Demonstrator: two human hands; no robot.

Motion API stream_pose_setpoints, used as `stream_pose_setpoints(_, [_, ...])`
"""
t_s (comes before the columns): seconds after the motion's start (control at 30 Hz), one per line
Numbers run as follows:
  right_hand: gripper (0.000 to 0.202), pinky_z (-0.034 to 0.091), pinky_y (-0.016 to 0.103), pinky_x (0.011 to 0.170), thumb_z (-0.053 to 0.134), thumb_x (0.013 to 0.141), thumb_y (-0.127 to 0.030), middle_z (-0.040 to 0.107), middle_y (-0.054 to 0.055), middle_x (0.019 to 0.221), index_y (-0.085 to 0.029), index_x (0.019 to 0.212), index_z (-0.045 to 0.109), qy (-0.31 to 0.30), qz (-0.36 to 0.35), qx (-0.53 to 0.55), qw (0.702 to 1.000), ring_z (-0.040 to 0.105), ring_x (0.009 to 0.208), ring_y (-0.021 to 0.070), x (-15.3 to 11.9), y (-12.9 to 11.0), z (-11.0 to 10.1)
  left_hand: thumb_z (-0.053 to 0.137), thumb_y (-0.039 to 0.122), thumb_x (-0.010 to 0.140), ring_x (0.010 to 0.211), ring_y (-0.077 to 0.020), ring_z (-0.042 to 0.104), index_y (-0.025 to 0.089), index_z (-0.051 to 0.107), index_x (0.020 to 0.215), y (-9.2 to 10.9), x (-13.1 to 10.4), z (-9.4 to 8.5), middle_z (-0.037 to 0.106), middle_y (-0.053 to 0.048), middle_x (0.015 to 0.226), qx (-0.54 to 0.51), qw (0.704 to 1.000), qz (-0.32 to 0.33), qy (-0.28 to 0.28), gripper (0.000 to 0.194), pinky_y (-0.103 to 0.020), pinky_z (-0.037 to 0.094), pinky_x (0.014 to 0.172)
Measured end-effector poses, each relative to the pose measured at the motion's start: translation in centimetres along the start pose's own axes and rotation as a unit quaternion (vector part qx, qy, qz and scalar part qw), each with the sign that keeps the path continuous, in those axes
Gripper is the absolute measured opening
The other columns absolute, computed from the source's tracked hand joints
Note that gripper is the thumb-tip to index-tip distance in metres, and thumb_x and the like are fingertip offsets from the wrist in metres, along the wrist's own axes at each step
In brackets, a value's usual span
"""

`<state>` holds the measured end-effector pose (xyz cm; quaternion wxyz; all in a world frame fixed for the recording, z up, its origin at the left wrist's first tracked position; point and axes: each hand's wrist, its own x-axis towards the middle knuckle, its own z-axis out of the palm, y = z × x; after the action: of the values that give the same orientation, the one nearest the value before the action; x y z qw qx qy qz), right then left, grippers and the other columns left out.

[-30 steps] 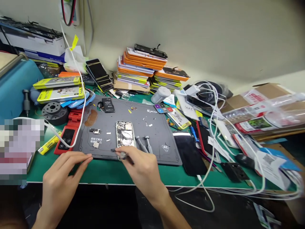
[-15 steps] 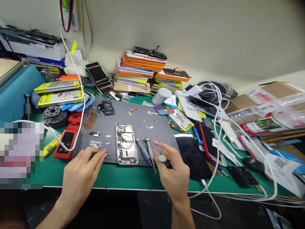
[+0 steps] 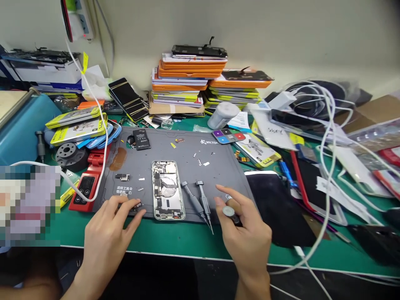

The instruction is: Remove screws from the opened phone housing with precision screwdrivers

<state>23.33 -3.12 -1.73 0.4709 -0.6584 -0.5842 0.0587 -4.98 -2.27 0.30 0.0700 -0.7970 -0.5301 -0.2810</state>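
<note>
An opened phone (image 3: 168, 191), its inner parts bare, lies on a grey work mat (image 3: 187, 171). At its left, my left hand (image 3: 109, 227) rests over the mat with thumb and forefinger apart. A small dark phone part (image 3: 136, 206) lies at those fingertips, partly hidden by them. My right hand (image 3: 246, 225) is closed around a screwdriver with a grey end cap (image 3: 229, 211); most of its shaft is hidden. Two more grey screwdrivers (image 3: 204, 200) lie side by side between the phone and this hand. A small camera-like part (image 3: 123, 177) sits above my left hand.
A black battery (image 3: 142, 139) and loose small pieces (image 3: 201, 161) lie on the mat. A red device (image 3: 84, 189) with a white cable stands left. Stacked orange boxes (image 3: 190, 66) line the wall. A dark screen panel (image 3: 278, 208) and looping white cables (image 3: 328, 187) are right.
My left thumb and forefinger have parted from a pinch, leaving the small part between them more exposed. My right hand appears farther right of the phone, still holding its screwdriver. The view has shifted.
</note>
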Motion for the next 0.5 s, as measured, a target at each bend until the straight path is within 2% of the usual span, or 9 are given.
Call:
stream_pose_setpoints(0.2, [0.022,0.042,0.021,0.047,0.069,0.105,-0.035,0.06,-0.006,0.066,-0.024,0.121,0.079,-0.016,-0.042,-0.02,0.999,0.043,0.047,0.0083,0.0,0.1,-0.2,0.063,0.026,0.111,0.086,-0.0167,0.073,0.02,0.069,0.113,1.2,0.4,-0.3,0.071,-0.002,0.101,0.007,1.0,-0.009,-0.009,0.008,-0.03,0.051,0.081])
stream_pose_setpoints(0.33, [0.024,0.039,0.023,0.042,0.069,0.105,-0.037,0.067,-0.004,0.068,-0.024,0.123,0.079,-0.032,-0.05,-0.024,0.998,0.034,0.04,0.0069,-0.2,0.3,-0.2,0.062,0.029,0.112,0.089,-0.0165,0.073,0.021,0.07,0.117,-0.1,0.6,-1.7,0.072,-0.003,0.106,0.028,0.999,-0.029,-0.004,0.012,-0.029,0.052,0.085])
stream_pose_setpoints(0.5, [0.027,0.041,0.021,0.044,0.066,0.107,-0.04,0.064,-0.004,0.066,-0.024,0.125,0.078,-0.04,-0.059,-0.031,0.997,0.039,0.043,0.0077,-0.4,0.5,-0.1,0.065,0.035,0.111,0.088,-0.0187,0.073,0.021,0.072,0.118,-2.0,0.5,-2.4,0.074,-0.004,0.107,0.125,0.989,-0.075,0.027,0.017,-0.031,0.051,0.08])
